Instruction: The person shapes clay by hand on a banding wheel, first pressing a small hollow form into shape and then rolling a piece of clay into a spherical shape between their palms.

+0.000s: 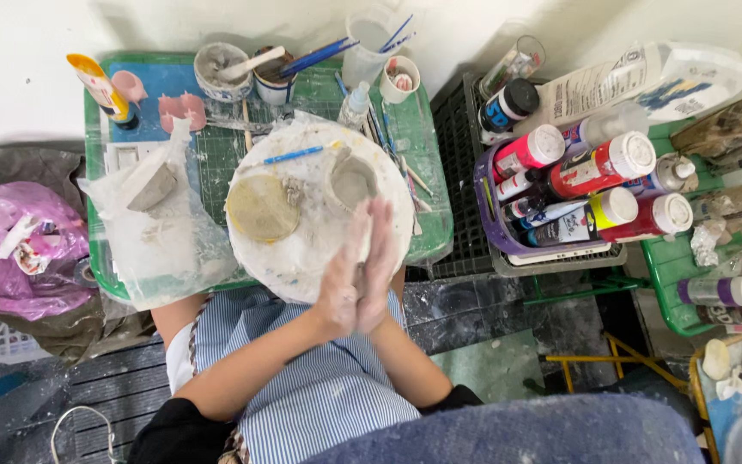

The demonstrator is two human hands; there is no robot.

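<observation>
Now | left hand (343,279) and right hand (377,258) pressed palm-to-palm | over round board (302,258)

hands 2 (355,279) | paint bottles in basket 7 (590,185) | clay discs 2 (262,208) | cups 4 (221,70)

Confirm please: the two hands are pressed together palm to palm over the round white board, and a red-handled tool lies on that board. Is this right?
Not quite. In the head view the tool on the round white board has a blue handle, not red. The left hand and right hand are indeed pressed palm to palm over it.
</observation>
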